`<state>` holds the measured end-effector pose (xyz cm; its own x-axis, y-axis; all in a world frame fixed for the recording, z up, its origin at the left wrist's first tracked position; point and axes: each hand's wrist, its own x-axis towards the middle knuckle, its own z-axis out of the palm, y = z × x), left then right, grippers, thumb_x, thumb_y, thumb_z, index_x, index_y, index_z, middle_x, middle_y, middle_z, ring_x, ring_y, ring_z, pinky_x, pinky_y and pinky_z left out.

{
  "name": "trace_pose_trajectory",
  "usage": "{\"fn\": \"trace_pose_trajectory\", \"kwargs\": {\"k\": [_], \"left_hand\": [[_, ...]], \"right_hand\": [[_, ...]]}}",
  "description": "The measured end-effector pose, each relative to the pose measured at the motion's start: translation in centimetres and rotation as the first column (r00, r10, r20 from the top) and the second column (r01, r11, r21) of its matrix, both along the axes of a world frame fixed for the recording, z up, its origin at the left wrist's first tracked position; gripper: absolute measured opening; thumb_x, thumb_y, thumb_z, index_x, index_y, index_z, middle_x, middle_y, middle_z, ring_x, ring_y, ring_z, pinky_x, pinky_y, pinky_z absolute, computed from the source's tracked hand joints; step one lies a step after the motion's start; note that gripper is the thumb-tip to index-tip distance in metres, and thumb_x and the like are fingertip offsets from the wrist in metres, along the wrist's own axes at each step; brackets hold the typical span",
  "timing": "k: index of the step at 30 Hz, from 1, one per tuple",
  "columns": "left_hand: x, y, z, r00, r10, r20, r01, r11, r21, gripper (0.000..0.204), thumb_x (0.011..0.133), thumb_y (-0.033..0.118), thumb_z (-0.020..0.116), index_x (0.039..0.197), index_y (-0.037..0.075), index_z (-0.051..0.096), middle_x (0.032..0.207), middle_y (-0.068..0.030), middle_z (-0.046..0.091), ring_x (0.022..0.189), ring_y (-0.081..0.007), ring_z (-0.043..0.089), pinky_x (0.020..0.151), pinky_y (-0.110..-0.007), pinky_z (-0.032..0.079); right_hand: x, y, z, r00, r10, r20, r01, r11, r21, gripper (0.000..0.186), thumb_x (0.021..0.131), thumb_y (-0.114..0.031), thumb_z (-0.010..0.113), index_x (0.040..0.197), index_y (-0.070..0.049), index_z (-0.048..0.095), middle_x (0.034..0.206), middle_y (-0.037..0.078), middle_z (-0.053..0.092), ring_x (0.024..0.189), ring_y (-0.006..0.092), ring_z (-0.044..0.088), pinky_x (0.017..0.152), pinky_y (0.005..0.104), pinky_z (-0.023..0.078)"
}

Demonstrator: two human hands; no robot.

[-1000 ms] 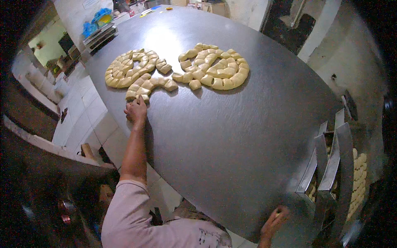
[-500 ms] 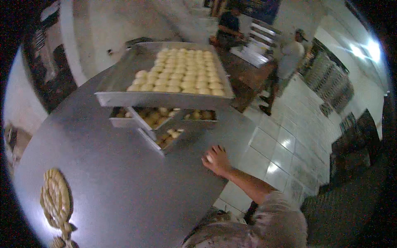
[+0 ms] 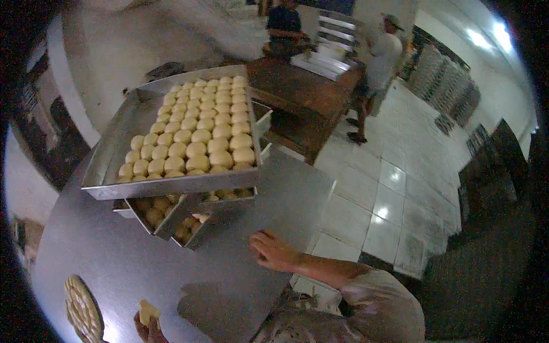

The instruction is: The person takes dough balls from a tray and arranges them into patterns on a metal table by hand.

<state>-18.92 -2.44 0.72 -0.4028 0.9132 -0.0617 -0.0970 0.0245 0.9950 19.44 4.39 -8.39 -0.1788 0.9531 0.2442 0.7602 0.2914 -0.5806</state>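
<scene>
Near the table's front, my left hand [image 3: 150,331] grips a pale yellow piece of dough [image 3: 148,311] between thumb and fingers. Left of it lies a coiled strip of dough [image 3: 84,306] on the grey metal table [image 3: 131,263]. My right hand [image 3: 271,250] is curled down on the tabletop; what its fingers cover is hidden. Beyond both hands, a large metal tray [image 3: 111,154] bears rows of round dough balls [image 3: 200,136], with a bare strip along its left side. It rests on smaller crossed trays [image 3: 154,220] that also hold dough balls.
Beyond the table stands a wooden workbench [image 3: 309,108] with metal trays [image 3: 323,66] on it. One person [image 3: 284,26] is behind it, another [image 3: 384,57] beside it. Tiled floor [image 3: 366,194] runs along the right, with stacked racks [image 3: 443,86] at the far wall.
The view has swung, so the tray stack sits lower and further left. My left hand has come into view with the dough piece. My right hand remains curled on the table.
</scene>
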Motion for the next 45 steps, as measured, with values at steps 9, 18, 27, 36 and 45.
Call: {"fn": "trace_pose_trajectory", "kwargs": {"k": [9,18,27,36,45], "left_hand": [[5.1,0.5,1.1,0.955,0.095,-0.28,-0.119,0.991,-0.069,0.032,0.078,0.008,0.06,0.107,0.006,0.047,0.095,-0.0046,0.05,0.09,-0.0148,0.047,0.079,-0.03,0.041],[9.6,-2.6,1.9,0.973,0.152,-0.175,-0.155,0.988,-0.008,0.028,0.077,0.003,0.061,0.103,0.005,0.049,0.095,-0.0056,0.052,0.089,-0.0131,0.049,0.077,-0.026,0.042],[9.7,-3.6,2.2,0.957,0.217,-0.19,-0.178,0.963,0.203,0.027,0.076,0.002,0.061,0.101,0.005,0.052,0.106,-0.0101,0.046,0.094,-0.0179,0.048,0.08,-0.028,0.042],[10.9,-1.5,1.2,0.837,-0.329,-0.436,0.408,0.908,0.098,0.032,0.076,0.0,0.06,0.107,0.002,0.052,0.105,-0.0106,0.052,0.091,-0.0183,0.054,0.077,-0.028,0.045],[-1.5,-6.9,-2.6,0.983,0.062,0.171,-0.046,0.994,-0.096,0.014,0.086,0.012,0.051,0.097,0.006,0.047,0.094,-0.0059,0.053,0.087,-0.0164,0.052,0.075,-0.029,0.044]], "right_hand": [[12.1,7.9,23.3,0.632,0.076,-0.771,-0.089,0.996,0.025,0.032,0.072,-0.013,0.057,0.102,-0.005,0.056,0.104,0.007,0.055,0.096,0.0184,0.053,0.083,0.0338,0.044],[-1.0,31.4,36.0,0.953,0.252,-0.168,0.013,0.521,0.854,0.04,0.079,-0.035,0.06,0.108,-0.007,0.054,0.102,0.011,0.058,0.096,0.0257,0.055,0.082,0.0345,0.044],[-5.0,25.0,33.9,0.778,0.475,-0.411,-0.275,0.847,0.456,0.023,0.089,-0.023,0.047,0.095,-0.005,0.061,0.083,0.003,0.061,0.075,0.012,0.055,0.072,0.0256,0.044],[-8.7,-1.0,12.6,0.696,0.6,-0.396,-0.698,0.695,-0.173,0.044,0.084,-0.021,0.056,0.125,-0.009,0.045,0.117,0.011,0.052,0.109,0.0282,0.048,0.098,0.0381,0.032],[-3.7,0.5,3.5,0.892,-0.068,0.447,-0.02,0.982,0.189,0.038,0.084,-0.023,0.051,0.121,-0.014,0.046,0.11,0.016,0.046,0.103,0.0326,0.042,0.089,0.0475,0.03]]}}
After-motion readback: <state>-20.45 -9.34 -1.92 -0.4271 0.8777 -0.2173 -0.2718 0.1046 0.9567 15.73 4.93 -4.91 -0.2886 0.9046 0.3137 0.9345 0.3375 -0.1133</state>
